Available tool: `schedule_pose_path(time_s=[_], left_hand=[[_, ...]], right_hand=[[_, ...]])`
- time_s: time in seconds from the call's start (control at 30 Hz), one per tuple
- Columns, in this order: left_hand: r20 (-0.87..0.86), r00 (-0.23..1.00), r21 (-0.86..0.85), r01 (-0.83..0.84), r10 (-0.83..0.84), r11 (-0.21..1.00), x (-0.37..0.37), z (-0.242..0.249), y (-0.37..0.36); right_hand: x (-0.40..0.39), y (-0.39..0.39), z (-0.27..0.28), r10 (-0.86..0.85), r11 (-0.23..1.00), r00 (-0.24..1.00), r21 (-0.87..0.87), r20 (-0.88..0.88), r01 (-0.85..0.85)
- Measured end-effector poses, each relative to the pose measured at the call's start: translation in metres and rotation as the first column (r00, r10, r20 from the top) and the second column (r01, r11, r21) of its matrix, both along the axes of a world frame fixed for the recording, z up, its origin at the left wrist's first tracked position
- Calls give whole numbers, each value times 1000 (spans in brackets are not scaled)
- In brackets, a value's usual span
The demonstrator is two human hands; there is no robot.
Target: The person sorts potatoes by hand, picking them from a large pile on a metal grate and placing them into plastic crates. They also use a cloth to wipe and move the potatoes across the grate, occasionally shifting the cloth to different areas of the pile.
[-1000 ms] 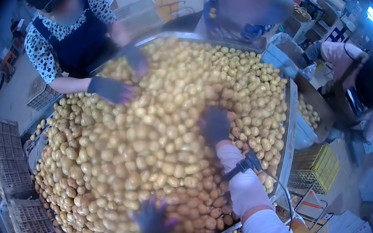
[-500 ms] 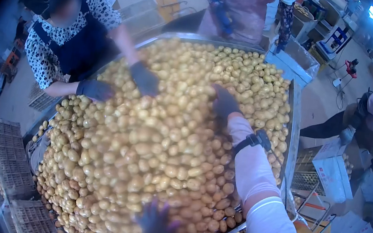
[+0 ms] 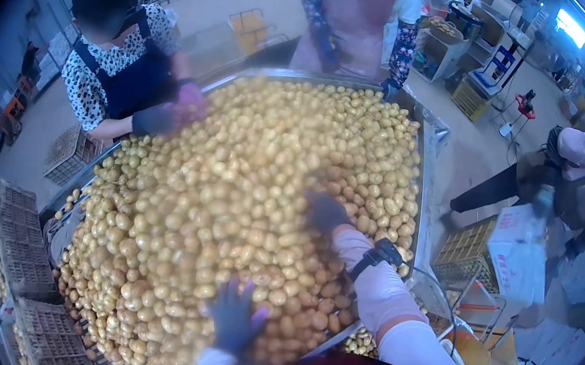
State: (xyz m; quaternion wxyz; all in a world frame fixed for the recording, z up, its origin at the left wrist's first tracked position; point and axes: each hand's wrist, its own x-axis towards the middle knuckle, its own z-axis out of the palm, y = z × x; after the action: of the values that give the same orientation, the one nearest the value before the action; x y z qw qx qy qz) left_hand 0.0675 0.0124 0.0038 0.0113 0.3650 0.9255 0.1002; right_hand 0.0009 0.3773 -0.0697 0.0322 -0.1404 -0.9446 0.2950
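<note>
A wide heap of small yellow-brown potatoes (image 3: 227, 202) fills a metal-rimmed sorting table (image 3: 425, 197). My right hand (image 3: 327, 213), in a dark glove, reaches across the right side of the heap. It lies palm down on the potatoes with its fingers stretched out, slightly blurred. Closer to my body, my left hand (image 3: 235, 320) rests on the near part of the heap, gloved in grey with purple fingertips. Its fingers are spread and grip nothing. Potatoes partly hide the fingertips of my right hand.
A co-worker's gloved hands (image 3: 177, 111) are together at the left rim. Another person (image 3: 354, 23) stands at the far edge; a third (image 3: 580, 176) bends over a carton (image 3: 517, 247) on the right. Plastic crates (image 3: 24, 238) stand along the left side.
My right hand has swept back toward me over the heap. My left hand stays near the front, fingers spread. The left co-worker has drawn both hands off the potatoes and together. The view has shifted.
</note>
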Motion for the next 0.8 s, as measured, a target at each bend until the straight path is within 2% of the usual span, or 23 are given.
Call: schedule_pose_path(time_s=[0.03,0.1,0.13,0.17,0.2,0.23,0.27,0.3,0.37,0.43,0.47,0.5,0.53,0.57,0.6,0.63,0.67,0.7,0.73,0.77,0.8], left_hand=[[22,999,39,22,-23,999,2,4,-6],[69,995,123,56,-65,991,-1,3,-24],[-51,991,303,130,-120,944,-3,-10,-40],[-48,991,385,131,-122,913,3,16,-44],[-75,994,360,102,-80,927,9,26,-59],[-100,994,332,69,-38,941,14,32,-77],[-94,996,374,33,2,927,19,37,-93],[-53,998,418,2,22,908,21,42,-110],[-97,980,422,-117,172,899,31,37,-147],[16,949,507,-279,315,815,49,45,-166],[97,931,563,-344,353,752,60,45,-169],[173,907,614,-405,385,678,64,46,-175],[47,929,386,-356,367,851,64,48,-186],[-57,955,411,-243,291,878,73,39,-189],[-23,988,388,-135,156,912,77,40,-183],[-145,986,227,-51,86,973,89,25,-185],[-168,986,90,-6,22,996,99,7,-189],[-123,992,91,-18,29,996,110,6,-182],[-79,996,94,-28,35,995,120,5,-170],[-34,999,96,-36,40,995,126,5,-163],[40,998,131,-59,54,990,128,3,-160]], right_hand=[[12,-3,-5,-6,1000,999,-2,-36,5],[66,-25,22,-203,977,907,-22,-370,210],[99,-34,37,-279,954,810,-52,-516,296],[134,-41,40,-387,920,715,-195,-582,339],[173,-42,43,-516,854,678,-376,-523,360],[213,-40,20,-606,795,565,-419,-560,438],[261,-33,9,-320,851,558,27,-765,525],[298,-48,9,-808,543,301,-440,-507,716],[420,-48,-60,-834,318,127,-280,-537,906],[541,-53,-120,-865,14,-28,-79,-501,997],[562,-67,-98,-971,-188,-164,131,-171,974],[576,-79,-69,-923,-287,-362,393,130,873],[592,-86,-87,-958,-245,-286,461,19,853],[604,-92,-104,-977,-214,-194,519,-92,828],[595,-99,-104,-996,0,43,508,-72,862],[585,-88,-132,-925,144,300,517,-233,844],[532,-102,-101,-873,351,385,164,-299,922],[485,-105,-86,-804,545,534,37,-264,838],[437,-124,-67,-693,695,614,-123,-378,709],[381,-149,6,-565,822,787,-248,-246,513],[346,-162,12,-372,917,892,-248,-257,311]])
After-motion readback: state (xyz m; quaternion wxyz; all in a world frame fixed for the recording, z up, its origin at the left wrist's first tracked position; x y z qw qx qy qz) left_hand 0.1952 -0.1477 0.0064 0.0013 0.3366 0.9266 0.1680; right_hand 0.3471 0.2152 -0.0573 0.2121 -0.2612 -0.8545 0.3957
